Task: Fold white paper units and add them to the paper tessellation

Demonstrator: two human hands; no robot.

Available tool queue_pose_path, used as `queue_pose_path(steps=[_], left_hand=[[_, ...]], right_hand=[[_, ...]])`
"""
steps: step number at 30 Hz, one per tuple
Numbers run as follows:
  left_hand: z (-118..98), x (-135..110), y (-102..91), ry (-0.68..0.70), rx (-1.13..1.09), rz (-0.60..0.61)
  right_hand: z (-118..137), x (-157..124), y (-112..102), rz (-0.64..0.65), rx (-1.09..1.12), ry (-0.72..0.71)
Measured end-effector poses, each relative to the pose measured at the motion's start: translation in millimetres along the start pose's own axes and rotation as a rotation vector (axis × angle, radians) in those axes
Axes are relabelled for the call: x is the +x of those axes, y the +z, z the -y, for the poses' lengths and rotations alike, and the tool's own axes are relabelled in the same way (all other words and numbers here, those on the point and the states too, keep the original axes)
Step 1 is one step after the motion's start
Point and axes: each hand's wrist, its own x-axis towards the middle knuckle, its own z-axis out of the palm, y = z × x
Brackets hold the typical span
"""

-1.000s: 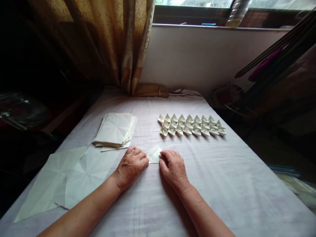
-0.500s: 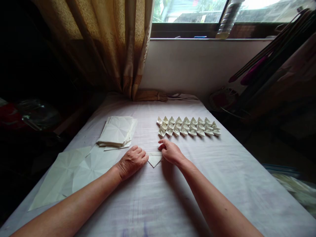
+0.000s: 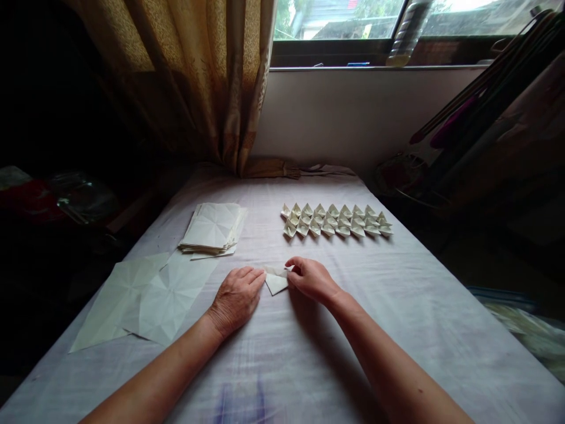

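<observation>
A small piece of folded paper, with a point facing me, lies on the cloth between my hands. My left hand holds down its left corner, fingers together and bent low over the edge. At the other end, my right hand pinches the right corner between thumb and index finger, lifting a small flap there. The thumb of my left hand is hidden. Beyond my right hand stand rows of small folded paper boats, close together.
To the left lies a stack of creased paper sheets. Nearer me, loose creased sheets overlap. A pale cloth covers the surface. At the back are a gold curtain and a window ledge with a plastic bottle.
My left fingers have straightened somewhat over the paper's left corner. My right fingers have closed on the right corner, and a flap along the top has shifted. The view has moved slightly.
</observation>
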Motion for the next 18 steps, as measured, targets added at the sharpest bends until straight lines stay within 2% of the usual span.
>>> queue_pose_path(steps=[2,8,13,18], left_hand=[[-4.7,-1.4,-0.5,-0.012,-0.029,-0.005],[-18.6,1.2,-5.9,-0.064,-0.035,0.0],[-26.5,10.8,-8.2,-0.093,0.038,0.048],[-28.9,10.0,-8.6,-0.071,0.051,0.061]], right_hand=[[-5.9,-8.6,-0.4,-0.002,0.04,-0.025],[-30.1,-29.6,3.1,-0.02,0.224,-0.269],[-31.1,-33.9,8.4,-0.126,0.138,-0.366],[-31.8,-33.6,14.1,-0.156,0.023,-0.439]])
